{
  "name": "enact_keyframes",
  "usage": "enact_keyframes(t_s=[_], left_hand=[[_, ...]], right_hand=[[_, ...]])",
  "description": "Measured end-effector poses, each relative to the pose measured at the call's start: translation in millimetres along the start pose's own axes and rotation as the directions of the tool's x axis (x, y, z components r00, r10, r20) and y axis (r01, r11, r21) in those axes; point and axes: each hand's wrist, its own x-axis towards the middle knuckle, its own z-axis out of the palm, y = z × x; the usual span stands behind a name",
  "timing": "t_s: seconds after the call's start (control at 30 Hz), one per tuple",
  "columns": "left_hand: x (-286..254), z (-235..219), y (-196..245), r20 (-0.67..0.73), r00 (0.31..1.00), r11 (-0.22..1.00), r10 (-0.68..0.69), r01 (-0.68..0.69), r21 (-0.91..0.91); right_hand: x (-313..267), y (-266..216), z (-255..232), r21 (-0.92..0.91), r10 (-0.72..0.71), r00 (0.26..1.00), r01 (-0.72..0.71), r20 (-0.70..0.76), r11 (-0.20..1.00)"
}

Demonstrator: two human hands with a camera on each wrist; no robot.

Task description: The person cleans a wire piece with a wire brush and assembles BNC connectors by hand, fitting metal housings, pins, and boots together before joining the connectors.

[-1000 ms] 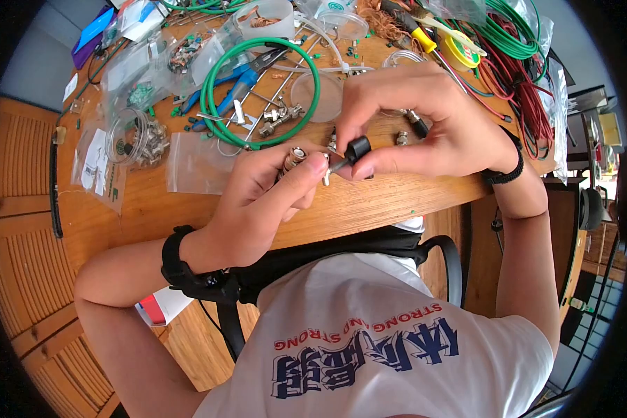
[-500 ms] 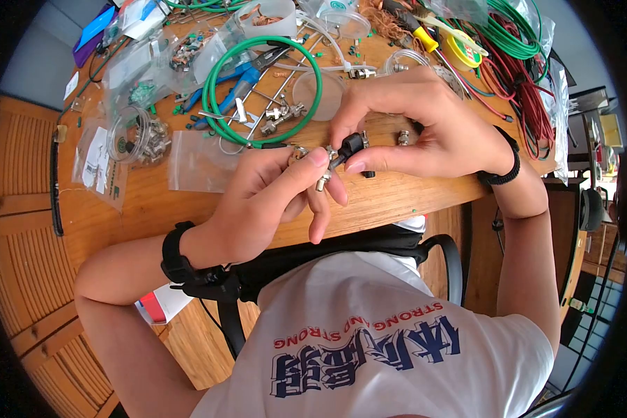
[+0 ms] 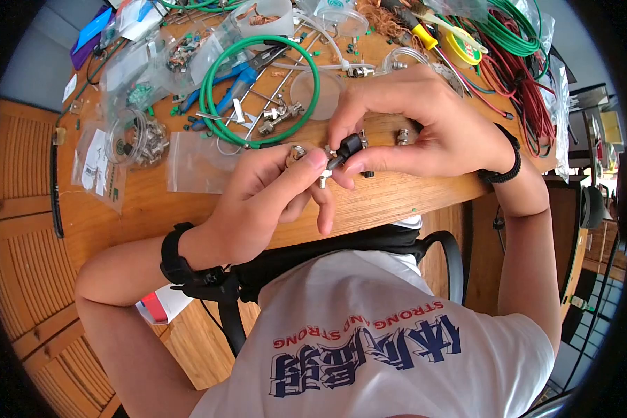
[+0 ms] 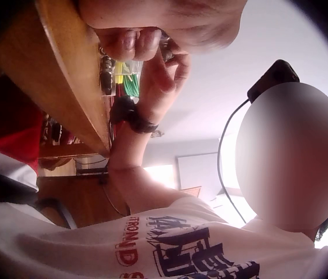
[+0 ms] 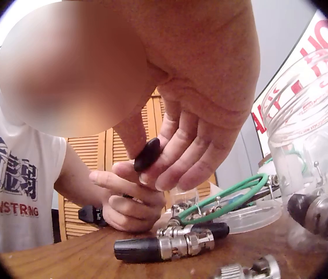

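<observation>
In the head view my right hand pinches a short black sleeve between thumb and fingertips. My left hand holds a small metal connector between thumb and fingers, touching or nearly touching the black sleeve's lower end. Another silver connector shows within the left hand's curled fingers. From the right wrist view, the black piece sits in the right fingertips just above the left hand. How the two pieces meet is hidden by the fingers.
A green cable loop, blue-handled pliers and loose connectors lie beyond the hands. In the right wrist view, a black-ended connector lies nearby, with a clear jar at right. Red cables lie at the far right.
The black sleeve and my right fingertips have moved slightly left, closer to my left thumb. Some lower fingers of my left hand have extended downward from their earlier curl.
</observation>
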Motion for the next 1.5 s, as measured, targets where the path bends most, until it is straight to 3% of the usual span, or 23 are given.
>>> enact_keyframes(t_s=[0.63,1.5], left_hand=[[3.3,0.6,-4.0,0.015,0.999,0.994,0.051,-0.050,-0.102],[3.0,-2.4,-6.1,0.040,0.998,0.996,0.057,-0.054,-0.072]], right_hand=[[-0.8,1.3,-4.0,-0.057,-0.003,1.000,0.003,-0.001,0.998],[-1.8,0.5,-4.4,-0.081,-0.005,1.000,0.004,-0.006,0.997]])
